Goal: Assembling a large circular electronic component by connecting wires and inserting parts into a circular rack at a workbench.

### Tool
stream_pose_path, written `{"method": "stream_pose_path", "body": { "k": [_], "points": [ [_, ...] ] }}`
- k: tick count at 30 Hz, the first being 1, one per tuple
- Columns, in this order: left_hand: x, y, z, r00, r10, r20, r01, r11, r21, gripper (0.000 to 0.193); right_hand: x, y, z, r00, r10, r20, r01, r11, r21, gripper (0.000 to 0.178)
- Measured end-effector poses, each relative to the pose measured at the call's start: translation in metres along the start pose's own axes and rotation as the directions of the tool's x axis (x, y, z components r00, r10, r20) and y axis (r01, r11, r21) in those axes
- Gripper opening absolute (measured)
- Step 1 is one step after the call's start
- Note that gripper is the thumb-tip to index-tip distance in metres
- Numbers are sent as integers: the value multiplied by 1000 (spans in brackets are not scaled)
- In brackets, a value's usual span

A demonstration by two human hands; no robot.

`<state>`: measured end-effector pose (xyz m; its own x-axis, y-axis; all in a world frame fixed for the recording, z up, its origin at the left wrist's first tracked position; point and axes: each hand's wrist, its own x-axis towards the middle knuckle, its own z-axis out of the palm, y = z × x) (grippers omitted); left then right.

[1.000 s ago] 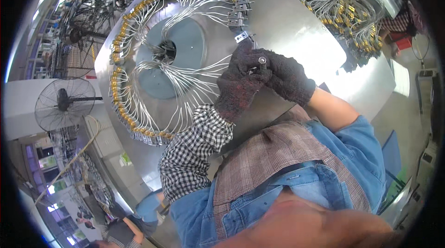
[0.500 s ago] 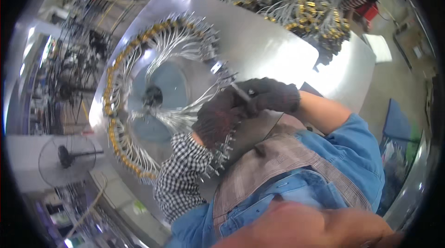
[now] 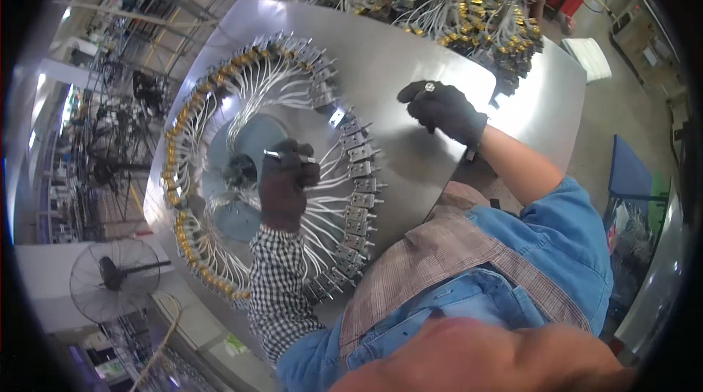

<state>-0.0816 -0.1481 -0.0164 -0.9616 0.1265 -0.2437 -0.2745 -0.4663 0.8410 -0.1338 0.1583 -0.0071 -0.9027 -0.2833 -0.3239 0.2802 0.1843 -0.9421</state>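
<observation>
My left hand (image 3: 285, 187) is above the ring (image 3: 361, 185); my right hand (image 3: 448, 110) is well apart from it.
My left fingers are curled tight, a metal piece (image 3: 272, 154) poking out; my right fingers are partly curled round a bright-ended tool (image 3: 430, 87), over the bare right side of the surface (image 3: 403, 139). The ring lies near the surface's left edge, cables running in to a grey disc (image 3: 265, 131); a cable pile (image 3: 480, 30) sits at the far edge.
</observation>
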Motion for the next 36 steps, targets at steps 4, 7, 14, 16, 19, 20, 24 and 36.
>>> {"method": "stream_pose_path", "body": {
  "k": [4, 7, 14, 16, 19, 20, 24, 36],
  "points": [
    [12, -10, -6, 965, 114, -235, -145, 982, -118, 18, 19, 6, 15, 993, -19, 117, -11, 967, 256, 19],
    [23, -21, -16, 961, 164, -221, -200, 967, -155, 20, 37, -3, 37, 981, -194, -3, 188, 946, 264, 29],
    [74, -6, -37, 873, 468, -134, -407, 853, 328, 22, 93, 18, 76, 946, -314, -78, 320, 943, 88, 35],
    [104, 23, -40, 823, 551, -135, -451, 780, 433, 17, 104, 31, 68, 947, -304, -106, 313, 945, 89, 35],
    [109, 55, -71, 755, 637, -158, -466, 690, 555, 18, 106, 28, 70, 964, -254, -82, 266, 939, 219, 35],
    [100, 63, -88, 794, 582, -176, -366, 690, 625, 18, 104, 24, 73, 976, -211, -49, 215, 916, 339, 35],
    [121, 70, -152, 936, 279, -213, 6, 595, 804, 30, 115, 34, 66, 977, -196, -87, 213, 933, 291, 35],
    [47, 71, -85, 977, 83, -199, 112, 593, 797, 10, 110, 26, 48, 973, -231, -27, 232, 962, 142, 34]
  ]
}}
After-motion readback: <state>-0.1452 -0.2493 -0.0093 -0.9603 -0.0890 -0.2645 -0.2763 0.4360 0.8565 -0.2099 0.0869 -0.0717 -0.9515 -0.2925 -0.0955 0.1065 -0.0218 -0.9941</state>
